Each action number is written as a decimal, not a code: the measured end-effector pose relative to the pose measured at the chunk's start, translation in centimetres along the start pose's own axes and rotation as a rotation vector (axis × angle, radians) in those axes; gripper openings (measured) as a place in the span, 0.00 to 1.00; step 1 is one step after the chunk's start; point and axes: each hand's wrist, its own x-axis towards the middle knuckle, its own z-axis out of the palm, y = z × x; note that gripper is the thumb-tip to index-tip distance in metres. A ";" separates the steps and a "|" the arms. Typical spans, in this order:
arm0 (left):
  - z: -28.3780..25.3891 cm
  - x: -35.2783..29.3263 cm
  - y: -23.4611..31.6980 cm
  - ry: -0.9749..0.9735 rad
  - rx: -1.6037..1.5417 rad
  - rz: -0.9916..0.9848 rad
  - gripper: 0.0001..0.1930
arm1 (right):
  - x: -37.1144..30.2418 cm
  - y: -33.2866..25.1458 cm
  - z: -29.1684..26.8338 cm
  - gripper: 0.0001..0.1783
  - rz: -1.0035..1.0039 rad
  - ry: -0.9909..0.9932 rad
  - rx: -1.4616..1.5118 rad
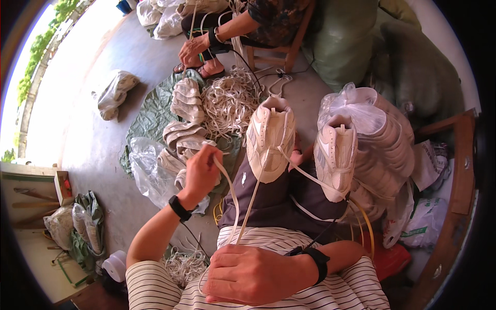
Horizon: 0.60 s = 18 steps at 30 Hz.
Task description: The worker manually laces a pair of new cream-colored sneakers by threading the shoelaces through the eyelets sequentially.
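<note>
On my dark-trousered lap rests a cream sneaker [277,135], its toe toward me. A second cream sneaker [337,164] lies to its right, with a pale lace running between the two. My left hand [202,166] is raised left of the first shoe, fingers closed on a white shoelace [233,199] that hangs down toward my right hand. Close to my striped shirt, my right hand [247,275] is curled shut around lace strands; its fingertips are hidden. One taut strand climbs from it to the toe end of the lacing on the first shoe.
A heap of loose laces [230,103] and several shoe uppers [187,103] lie on a green sheet [148,120]. Stacked shoes in clear plastic [385,139] stand at right, beside a wooden frame [462,165]. Across from me a seated co-worker's hand [194,50] holds a lace.
</note>
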 end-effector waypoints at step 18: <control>9.5 2.0 0.9 0.129 0.126 0.169 0.07 | -1.3 1.8 -1.5 0.10 0.126 0.095 0.066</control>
